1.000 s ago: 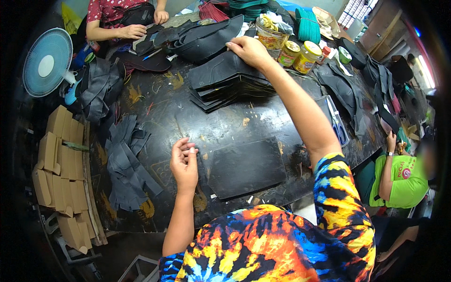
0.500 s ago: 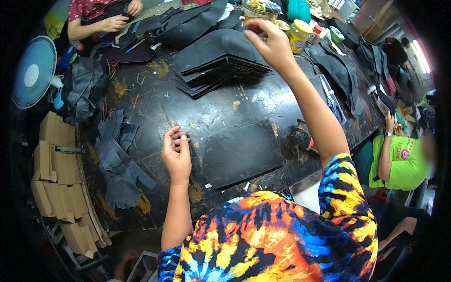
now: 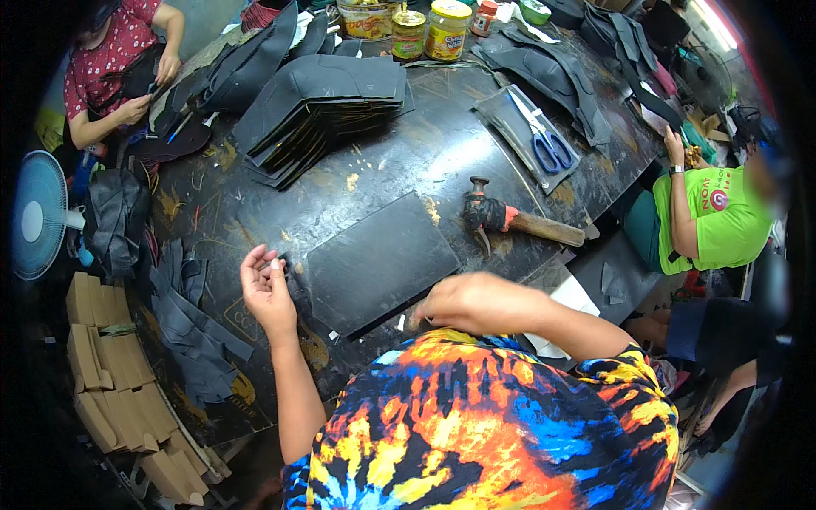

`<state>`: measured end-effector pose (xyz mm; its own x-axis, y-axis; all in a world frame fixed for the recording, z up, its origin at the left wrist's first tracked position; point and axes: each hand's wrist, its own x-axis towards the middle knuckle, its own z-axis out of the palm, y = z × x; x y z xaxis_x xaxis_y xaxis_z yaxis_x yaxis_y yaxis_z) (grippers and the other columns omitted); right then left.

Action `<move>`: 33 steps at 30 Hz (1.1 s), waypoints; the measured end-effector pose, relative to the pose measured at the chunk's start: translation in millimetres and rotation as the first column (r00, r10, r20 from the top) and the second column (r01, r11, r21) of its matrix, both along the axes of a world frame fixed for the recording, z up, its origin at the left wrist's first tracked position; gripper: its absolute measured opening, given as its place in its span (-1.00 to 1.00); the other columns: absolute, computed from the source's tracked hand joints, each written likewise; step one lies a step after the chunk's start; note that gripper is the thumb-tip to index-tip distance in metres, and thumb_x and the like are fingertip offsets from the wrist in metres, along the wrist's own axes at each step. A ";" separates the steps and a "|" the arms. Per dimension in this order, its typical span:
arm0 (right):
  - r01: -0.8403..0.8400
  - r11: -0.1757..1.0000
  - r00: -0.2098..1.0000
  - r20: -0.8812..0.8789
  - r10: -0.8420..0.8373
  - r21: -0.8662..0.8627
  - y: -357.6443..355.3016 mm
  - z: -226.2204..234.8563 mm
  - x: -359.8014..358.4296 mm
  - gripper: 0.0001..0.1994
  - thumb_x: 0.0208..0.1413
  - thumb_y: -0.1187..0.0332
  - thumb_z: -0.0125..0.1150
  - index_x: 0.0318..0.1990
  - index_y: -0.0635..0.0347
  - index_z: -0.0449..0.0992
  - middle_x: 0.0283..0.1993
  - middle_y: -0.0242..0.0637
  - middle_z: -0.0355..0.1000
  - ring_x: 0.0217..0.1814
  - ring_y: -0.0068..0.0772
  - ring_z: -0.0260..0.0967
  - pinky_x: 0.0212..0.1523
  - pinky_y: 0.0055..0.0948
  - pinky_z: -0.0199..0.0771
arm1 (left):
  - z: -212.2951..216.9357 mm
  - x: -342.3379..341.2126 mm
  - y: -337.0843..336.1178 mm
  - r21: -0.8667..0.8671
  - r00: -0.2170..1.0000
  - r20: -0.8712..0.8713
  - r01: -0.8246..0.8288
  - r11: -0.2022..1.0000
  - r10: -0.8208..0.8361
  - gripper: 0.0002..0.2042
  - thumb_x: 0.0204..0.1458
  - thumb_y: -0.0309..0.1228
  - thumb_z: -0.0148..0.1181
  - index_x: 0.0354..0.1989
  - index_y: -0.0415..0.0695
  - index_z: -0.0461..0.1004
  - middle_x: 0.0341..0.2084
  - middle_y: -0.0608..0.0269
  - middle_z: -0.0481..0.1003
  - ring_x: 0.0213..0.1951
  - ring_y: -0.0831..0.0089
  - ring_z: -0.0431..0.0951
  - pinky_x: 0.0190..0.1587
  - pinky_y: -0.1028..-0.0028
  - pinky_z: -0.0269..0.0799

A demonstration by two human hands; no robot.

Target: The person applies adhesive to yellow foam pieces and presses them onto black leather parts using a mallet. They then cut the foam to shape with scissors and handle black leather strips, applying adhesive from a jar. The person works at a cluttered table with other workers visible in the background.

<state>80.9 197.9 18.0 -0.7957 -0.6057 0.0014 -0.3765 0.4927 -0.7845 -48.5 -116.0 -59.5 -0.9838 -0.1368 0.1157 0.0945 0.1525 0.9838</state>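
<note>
A dark rectangular board (image 3: pixel 382 259) lies flat on the black worktable, right in front of me. Beside its left edge is my left hand (image 3: pixel 270 293), palm turned up, fingers loosely curled and a little apart, with nothing clearly held. My right hand (image 3: pixel 467 302) is low over the board's near right corner, close to my shirt; motion smears its fingers, so I cannot see whether they hold anything. Beyond the board, a tall stack of black cut pieces (image 3: pixel 331 89) rests on the table. A hammer (image 3: pixel 518 223) with a wooden handle lies right of the board.
Blue-handled scissors (image 3: pixel 548 144) lie on a flat packet at the right. Lidded jars (image 3: pixel 446 32) stand at the back. Black strips (image 3: pixel 191 323) and brown cardboard boxes (image 3: pixel 110 348) are on the left, near a fan (image 3: pixel 38 212). Co-workers sit far left and at the right.
My right hand has come back from beside the far stack to the board's near edge. My left hand stays beside the board. The whole view has shifted, showing the hammer and scissors fully.
</note>
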 end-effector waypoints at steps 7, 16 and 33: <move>0.740 0.633 0.671 -0.309 -0.674 0.228 95.9 -0.8 1.4 -0.45 -0.12 0.30 0.53 0.08 0.13 0.50 0.02 -0.15 0.43 0.04 0.03 0.41 0.09 -0.12 0.41 | 57.5 51.3 32.9 -0.617 0.882 -0.143 0.275 0.738 -0.448 -0.25 -0.32 -0.21 0.58 0.17 -0.08 0.47 0.26 0.00 0.37 0.30 0.02 0.34 0.38 0.12 0.16; 0.827 0.545 0.496 -0.631 -0.596 0.134 143.2 -47.3 -24.6 -0.59 -0.06 0.35 0.45 -0.02 0.18 0.53 -0.16 -0.12 0.44 -0.03 0.03 0.42 -0.04 -0.14 0.45 | 44.5 58.2 78.6 -0.844 0.763 -0.046 0.315 0.433 -0.645 -0.30 -0.16 0.06 0.44 0.23 0.12 0.52 0.34 0.11 0.33 0.40 0.06 0.22 0.44 -0.12 -0.09; 0.542 0.755 0.793 -0.523 -0.314 0.370 43.5 -74.2 -68.3 -0.25 0.28 -0.06 0.09 0.46 0.26 0.13 0.55 0.01 0.03 0.63 -0.01 -0.10 0.55 0.05 -0.13 | 18.6 -29.6 77.7 -0.846 0.753 -0.357 -0.009 0.533 -0.553 -0.34 -0.05 -0.09 0.44 0.26 -0.02 0.44 0.32 0.08 0.34 0.37 0.07 0.29 0.40 0.00 0.11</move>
